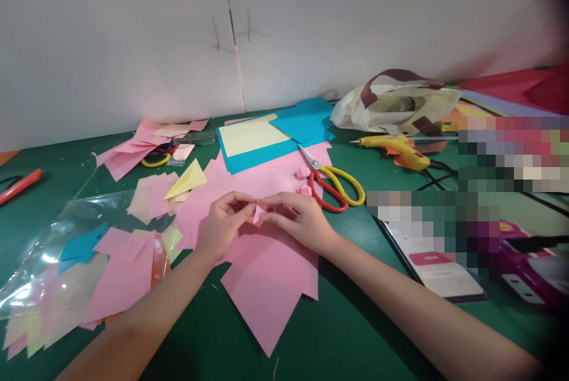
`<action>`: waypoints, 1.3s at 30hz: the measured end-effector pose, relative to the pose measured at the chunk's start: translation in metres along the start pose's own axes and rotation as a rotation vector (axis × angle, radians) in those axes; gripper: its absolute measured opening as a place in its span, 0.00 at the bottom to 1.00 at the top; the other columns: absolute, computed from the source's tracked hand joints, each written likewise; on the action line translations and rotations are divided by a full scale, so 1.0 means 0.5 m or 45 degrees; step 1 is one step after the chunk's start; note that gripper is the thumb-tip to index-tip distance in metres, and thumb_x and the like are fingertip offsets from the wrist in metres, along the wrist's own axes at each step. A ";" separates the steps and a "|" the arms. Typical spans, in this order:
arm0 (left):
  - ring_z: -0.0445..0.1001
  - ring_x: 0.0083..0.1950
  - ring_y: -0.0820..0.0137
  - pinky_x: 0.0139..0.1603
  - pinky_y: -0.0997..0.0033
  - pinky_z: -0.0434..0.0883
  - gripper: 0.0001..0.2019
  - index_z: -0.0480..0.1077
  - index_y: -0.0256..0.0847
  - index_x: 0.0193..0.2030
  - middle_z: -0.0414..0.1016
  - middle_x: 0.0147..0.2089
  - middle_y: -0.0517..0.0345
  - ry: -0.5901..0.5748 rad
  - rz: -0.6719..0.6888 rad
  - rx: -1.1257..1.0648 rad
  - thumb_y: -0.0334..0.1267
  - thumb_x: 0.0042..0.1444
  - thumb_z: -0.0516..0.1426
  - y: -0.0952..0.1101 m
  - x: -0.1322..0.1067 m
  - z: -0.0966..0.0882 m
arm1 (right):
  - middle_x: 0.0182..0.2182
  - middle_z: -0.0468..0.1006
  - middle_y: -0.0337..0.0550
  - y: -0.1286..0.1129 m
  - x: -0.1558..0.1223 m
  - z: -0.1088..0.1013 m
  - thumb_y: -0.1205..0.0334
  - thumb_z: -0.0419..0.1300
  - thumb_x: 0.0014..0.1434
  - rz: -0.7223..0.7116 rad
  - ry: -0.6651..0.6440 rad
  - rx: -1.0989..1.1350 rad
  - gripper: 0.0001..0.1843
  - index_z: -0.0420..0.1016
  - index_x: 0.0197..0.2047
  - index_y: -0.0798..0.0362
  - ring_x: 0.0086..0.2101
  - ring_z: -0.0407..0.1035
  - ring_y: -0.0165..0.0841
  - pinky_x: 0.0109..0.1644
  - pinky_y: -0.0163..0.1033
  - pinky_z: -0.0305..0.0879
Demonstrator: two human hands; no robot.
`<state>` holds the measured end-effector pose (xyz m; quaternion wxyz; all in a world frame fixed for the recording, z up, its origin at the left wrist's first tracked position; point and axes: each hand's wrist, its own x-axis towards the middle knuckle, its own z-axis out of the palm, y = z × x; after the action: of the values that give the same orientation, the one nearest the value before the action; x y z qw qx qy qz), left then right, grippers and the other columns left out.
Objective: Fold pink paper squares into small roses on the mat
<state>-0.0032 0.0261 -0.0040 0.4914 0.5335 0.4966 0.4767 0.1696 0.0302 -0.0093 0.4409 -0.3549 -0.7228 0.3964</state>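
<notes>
In the view from my head, the small, folded piece of light pink paper (pixel 258 215) is between my two hands, over the big, flat pink paper sheets (pixel 271 292) on the green bench (pixel 200 342). I think it is very light, and thin enough to bend or squash if I press hard. It looks dry, so I don't think it will slip much. The best spots to hold seem to be its side edges, with just a soft pinch. My left fingers (pixel 248 213) are pinched tight on its left side, thumb near the front. My right fingers (pixel 279 222) are closed together on its right side, with the other tips curled behind, where I can't see them well. The metal scissors with red and yellow handles (pixel 316 166) lie near my right hand.
</notes>
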 end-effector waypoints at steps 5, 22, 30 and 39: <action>0.74 0.33 0.70 0.33 0.72 0.73 0.05 0.74 0.41 0.30 0.76 0.30 0.59 -0.011 -0.004 0.004 0.38 0.47 0.63 0.001 -0.002 0.002 | 0.29 0.79 0.39 0.005 -0.002 0.003 0.61 0.63 0.55 0.047 0.068 0.025 0.12 0.71 0.43 0.50 0.33 0.74 0.32 0.38 0.37 0.69; 0.79 0.38 0.66 0.30 0.75 0.75 0.19 0.71 0.43 0.48 0.81 0.38 0.55 -0.102 -0.086 -0.055 0.39 0.48 0.64 0.014 -0.013 0.003 | 0.25 0.78 0.36 -0.002 0.001 0.002 0.66 0.61 0.55 0.050 0.211 0.003 0.10 0.68 0.42 0.50 0.29 0.73 0.31 0.38 0.37 0.66; 0.80 0.38 0.65 0.42 0.64 0.77 0.21 0.70 0.41 0.49 0.80 0.36 0.56 -0.144 -0.059 -0.042 0.35 0.47 0.64 0.013 -0.016 0.007 | 0.24 0.78 0.36 -0.004 0.000 0.002 0.66 0.62 0.54 0.047 0.162 0.015 0.12 0.69 0.42 0.51 0.28 0.73 0.30 0.35 0.35 0.66; 0.78 0.36 0.69 0.39 0.70 0.76 0.20 0.64 0.43 0.48 0.79 0.34 0.58 -0.186 -0.014 0.010 0.36 0.48 0.64 0.008 -0.016 0.009 | 0.30 0.80 0.42 -0.006 0.004 0.003 0.59 0.64 0.53 0.109 0.102 -0.002 0.06 0.76 0.33 0.52 0.30 0.71 0.32 0.32 0.37 0.65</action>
<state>0.0011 0.0177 -0.0005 0.5269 0.5659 0.4643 0.4318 0.1672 0.0303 -0.0064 0.4517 -0.4014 -0.6892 0.3998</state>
